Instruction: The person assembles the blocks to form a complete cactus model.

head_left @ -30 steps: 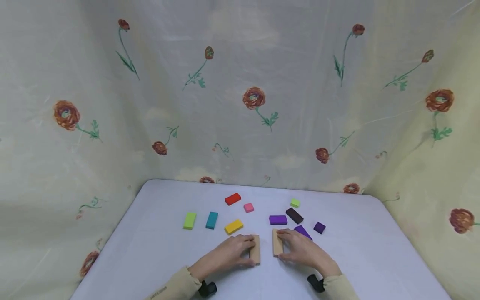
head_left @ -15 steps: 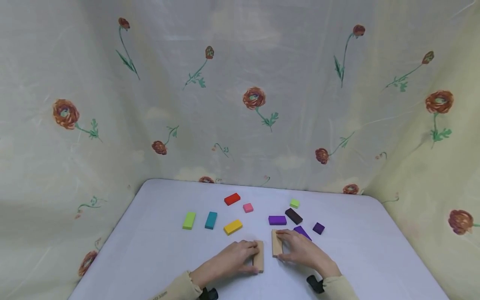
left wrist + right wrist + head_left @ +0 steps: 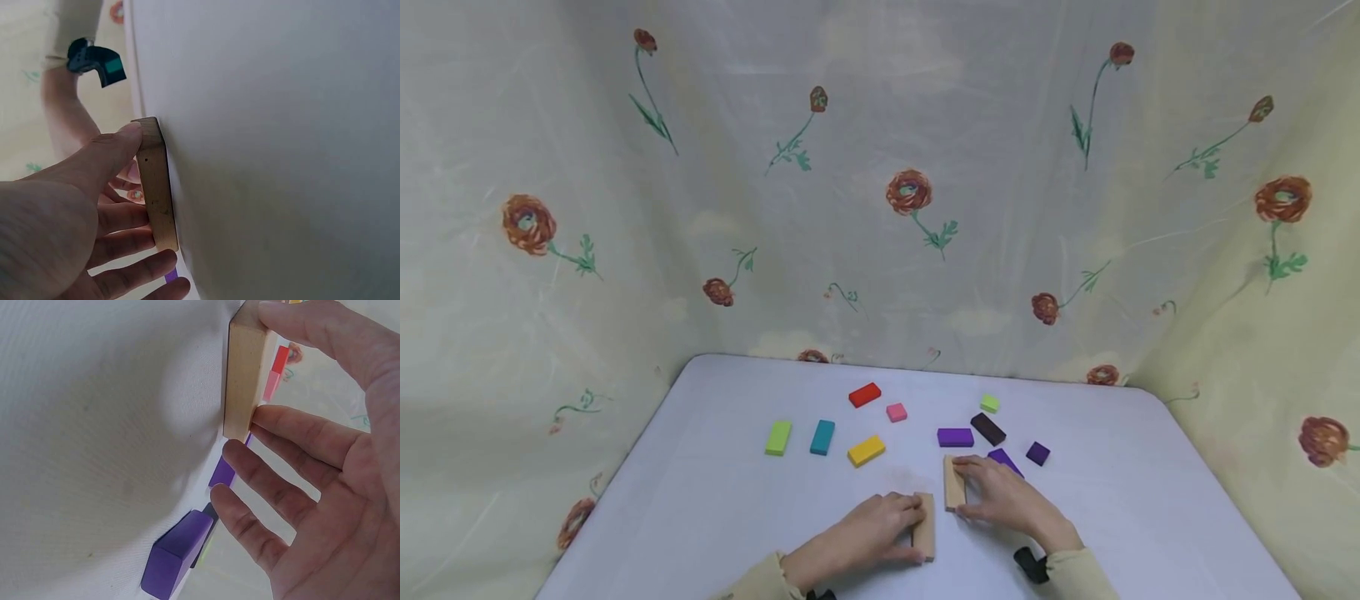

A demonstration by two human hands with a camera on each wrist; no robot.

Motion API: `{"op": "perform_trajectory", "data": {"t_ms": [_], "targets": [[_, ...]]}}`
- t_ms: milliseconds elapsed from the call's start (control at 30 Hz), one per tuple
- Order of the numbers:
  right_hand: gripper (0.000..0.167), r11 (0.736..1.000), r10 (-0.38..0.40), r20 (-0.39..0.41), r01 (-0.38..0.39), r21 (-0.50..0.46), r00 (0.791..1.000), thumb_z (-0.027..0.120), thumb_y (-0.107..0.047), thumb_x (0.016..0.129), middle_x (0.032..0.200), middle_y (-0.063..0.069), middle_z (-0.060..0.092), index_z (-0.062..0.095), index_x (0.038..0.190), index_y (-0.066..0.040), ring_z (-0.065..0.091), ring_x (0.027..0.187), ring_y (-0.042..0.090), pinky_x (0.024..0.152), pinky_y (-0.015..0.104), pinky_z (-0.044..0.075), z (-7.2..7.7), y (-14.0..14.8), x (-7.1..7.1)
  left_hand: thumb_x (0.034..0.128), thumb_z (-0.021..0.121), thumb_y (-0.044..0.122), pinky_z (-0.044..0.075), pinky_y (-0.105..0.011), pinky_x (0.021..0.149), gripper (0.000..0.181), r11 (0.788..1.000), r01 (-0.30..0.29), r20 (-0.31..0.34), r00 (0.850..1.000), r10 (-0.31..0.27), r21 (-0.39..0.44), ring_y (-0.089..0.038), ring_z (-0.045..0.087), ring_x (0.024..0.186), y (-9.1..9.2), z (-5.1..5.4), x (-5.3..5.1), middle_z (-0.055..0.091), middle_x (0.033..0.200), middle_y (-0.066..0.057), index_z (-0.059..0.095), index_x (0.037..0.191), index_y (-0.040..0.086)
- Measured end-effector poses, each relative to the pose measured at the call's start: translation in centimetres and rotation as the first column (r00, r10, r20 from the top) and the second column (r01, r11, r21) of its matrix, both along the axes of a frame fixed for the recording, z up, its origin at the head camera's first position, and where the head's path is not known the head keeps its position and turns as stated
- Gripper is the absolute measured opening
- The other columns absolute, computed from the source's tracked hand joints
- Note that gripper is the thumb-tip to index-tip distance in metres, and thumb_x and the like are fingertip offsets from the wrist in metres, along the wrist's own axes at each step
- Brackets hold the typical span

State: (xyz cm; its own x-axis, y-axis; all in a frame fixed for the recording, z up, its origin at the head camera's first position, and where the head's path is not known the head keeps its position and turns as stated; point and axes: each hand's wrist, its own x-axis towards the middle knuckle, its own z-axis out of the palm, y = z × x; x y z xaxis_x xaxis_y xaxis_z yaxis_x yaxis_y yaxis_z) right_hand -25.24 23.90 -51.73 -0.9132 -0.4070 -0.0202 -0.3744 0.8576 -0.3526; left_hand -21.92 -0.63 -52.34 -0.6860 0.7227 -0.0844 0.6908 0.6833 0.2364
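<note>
My left hand [image 3: 872, 533] grips a plain wooden block [image 3: 926, 527] between thumb and fingers, low on the white table. In the left wrist view the thumb presses one end of that block [image 3: 157, 187] and fingertips touch near the other. Just right and farther back, my right hand [image 3: 1006, 498] pinches a second wooden block [image 3: 953, 485] at its two ends. The right wrist view shows this block [image 3: 244, 378] standing against the table, two fingers of the hand [image 3: 337, 450] spread below it. A gap separates the two wooden blocks.
Beyond the hands lie a yellow block [image 3: 867, 451], teal [image 3: 822, 437], green [image 3: 778, 437], red [image 3: 865, 395] and pink [image 3: 897, 412] ones. Nearer the right hand are purple blocks [image 3: 955, 437], a dark block [image 3: 988, 429], a dark cube [image 3: 1038, 453] and a small green one [image 3: 989, 403].
My left hand has drawn its wooden block toward the table's front and slightly right, so it sits nearer me than the other. My right hand and its block have stayed in place.
</note>
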Motion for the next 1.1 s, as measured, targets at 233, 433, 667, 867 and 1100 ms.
{"op": "perform_trajectory", "data": {"t_ms": [233, 433, 667, 867, 1100], "targets": [[0.064, 1.000, 0.018, -0.010, -0.018, -0.002, 1.000, 0.080, -0.037, 0.075, 0.135, 0.008, 0.058, 0.062, 0.127, -0.005, 0.053, 0.125, 0.033, 0.103, 0.052, 0.041, -0.06, 0.02, 0.01, 0.0831, 0.061, 0.060, 0.051, -0.028, 0.090, 0.061, 1.000, 0.009, -0.006, 1.000, -0.009, -0.004, -0.009, 0.057, 0.116, 0.24, -0.14, 0.44, 0.056, 0.138, 0.007, 0.060, 0.132, 0.022], [0.065, 1.000, 0.017, -0.020, -0.018, -0.008, 1.000, 0.081, -0.037, 0.074, 0.134, 0.009, 0.059, 0.062, 0.127, -0.005, 0.053, 0.126, 0.033, 0.104, 0.053, 0.040, -0.17, -0.02, -0.04, 0.0831, 0.059, 0.062, 0.051, -0.028, 0.088, 0.062, 1.000, -0.002, -0.033, 0.999, 0.001, -0.031, -0.009, 0.058, 0.111, 0.26, -0.31, 0.66, 0.056, 0.137, 0.008, 0.059, 0.132, 0.024], [0.066, 1.000, 0.014, -0.023, -0.014, -0.006, 1.000, 0.081, -0.038, 0.075, 0.134, 0.007, 0.059, 0.061, 0.128, -0.006, 0.053, 0.125, 0.033, 0.104, 0.053, 0.040, -0.15, 0.10, -0.11, 0.0822, 0.058, 0.063, 0.051, -0.029, 0.086, 0.061, 0.999, -0.018, -0.053, 0.998, 0.017, -0.026, -0.008, 0.058, 0.108, 0.31, -0.01, 0.98, 0.058, 0.134, 0.009, 0.061, 0.129, 0.025], [0.066, 1.000, 0.009, -0.017, -0.009, -0.002, 1.000, 0.080, -0.038, 0.075, 0.134, 0.007, 0.059, 0.060, 0.129, -0.006, 0.052, 0.126, 0.033, 0.104, 0.054, 0.039, -0.09, 0.07, -0.06, 0.0816, 0.061, 0.061, 0.050, -0.031, 0.089, 0.059, 0.999, -0.030, -0.023, 0.999, 0.029, -0.032, -0.009, 0.058, 0.111, 0.36, 0.33, 1.03, 0.058, 0.135, 0.009, 0.062, 0.129, 0.026], [0.067, 1.000, -0.006, -0.009, 0.006, -0.014, 1.000, 0.081, -0.037, 0.074, 0.134, 0.009, 0.059, 0.060, 0.130, -0.006, 0.052, 0.126, 0.033, 0.105, 0.055, 0.038, -0.04, 0.00, 0.01, 0.0803, 0.063, 0.060, 0.050, -0.028, 0.087, 0.056, 1.000, -0.012, -0.035, 0.999, 0.011, -0.021, -0.006, 0.057, 0.105, 0.36, 0.22, 0.87, 0.060, 0.129, 0.011, 0.064, 0.125, 0.026]]}}
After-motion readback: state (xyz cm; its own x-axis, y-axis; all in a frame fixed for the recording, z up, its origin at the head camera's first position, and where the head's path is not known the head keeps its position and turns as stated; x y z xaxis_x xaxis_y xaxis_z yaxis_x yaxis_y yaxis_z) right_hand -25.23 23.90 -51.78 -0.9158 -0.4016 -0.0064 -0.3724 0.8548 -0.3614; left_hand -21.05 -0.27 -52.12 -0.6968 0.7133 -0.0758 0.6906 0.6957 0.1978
